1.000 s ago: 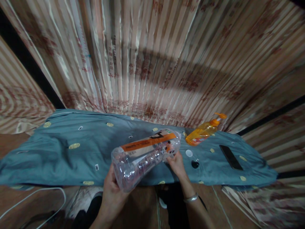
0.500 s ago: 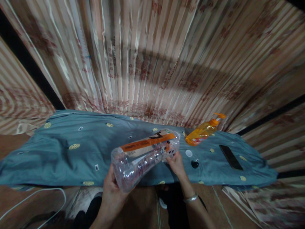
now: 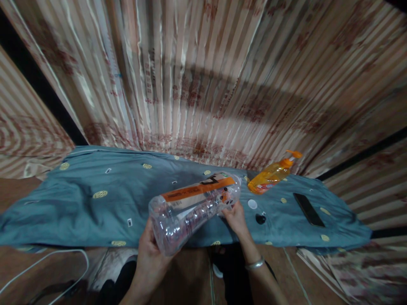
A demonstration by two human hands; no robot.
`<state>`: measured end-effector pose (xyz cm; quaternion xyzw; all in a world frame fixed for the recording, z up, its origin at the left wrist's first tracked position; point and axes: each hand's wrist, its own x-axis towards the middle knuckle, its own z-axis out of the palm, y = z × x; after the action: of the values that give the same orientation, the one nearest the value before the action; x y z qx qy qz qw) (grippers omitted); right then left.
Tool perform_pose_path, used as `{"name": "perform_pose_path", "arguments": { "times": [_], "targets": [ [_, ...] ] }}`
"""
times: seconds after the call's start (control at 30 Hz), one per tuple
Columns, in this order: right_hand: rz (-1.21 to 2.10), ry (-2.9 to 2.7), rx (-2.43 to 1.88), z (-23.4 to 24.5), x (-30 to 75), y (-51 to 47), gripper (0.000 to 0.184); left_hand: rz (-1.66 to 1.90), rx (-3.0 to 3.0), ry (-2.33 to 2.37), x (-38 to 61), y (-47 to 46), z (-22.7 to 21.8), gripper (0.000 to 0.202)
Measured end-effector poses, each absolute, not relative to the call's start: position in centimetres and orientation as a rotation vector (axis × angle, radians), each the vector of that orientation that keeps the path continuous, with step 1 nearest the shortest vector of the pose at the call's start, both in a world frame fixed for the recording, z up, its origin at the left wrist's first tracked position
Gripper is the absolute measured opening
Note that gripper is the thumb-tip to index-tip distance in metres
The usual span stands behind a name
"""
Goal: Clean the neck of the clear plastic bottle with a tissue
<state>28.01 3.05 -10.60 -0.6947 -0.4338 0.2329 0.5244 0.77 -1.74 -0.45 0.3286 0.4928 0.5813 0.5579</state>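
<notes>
A large clear plastic bottle with an orange label lies tilted in the air above the blue cloth, its base toward me. My left hand is closed under the base. My right hand grips the neck end, fingers curled around it; the mouth of the bottle is hidden behind them. A white cap and a small dark round thing lie on the cloth just right of my right hand.
An orange pump bottle lies on its side at the cloth's far right. A black phone rests to its right. Striped curtains hang behind. A white cable runs over the floor at lower left.
</notes>
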Motion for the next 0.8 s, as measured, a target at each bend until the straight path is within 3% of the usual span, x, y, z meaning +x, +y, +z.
{"name": "perform_pose_path", "arguments": {
  "times": [0.8],
  "targets": [
    [0.514,-1.075,-1.655,-10.81,28.18,2.93,0.038,1.387,0.766,1.161,1.02,-1.75,0.42,0.087]
  ]
}}
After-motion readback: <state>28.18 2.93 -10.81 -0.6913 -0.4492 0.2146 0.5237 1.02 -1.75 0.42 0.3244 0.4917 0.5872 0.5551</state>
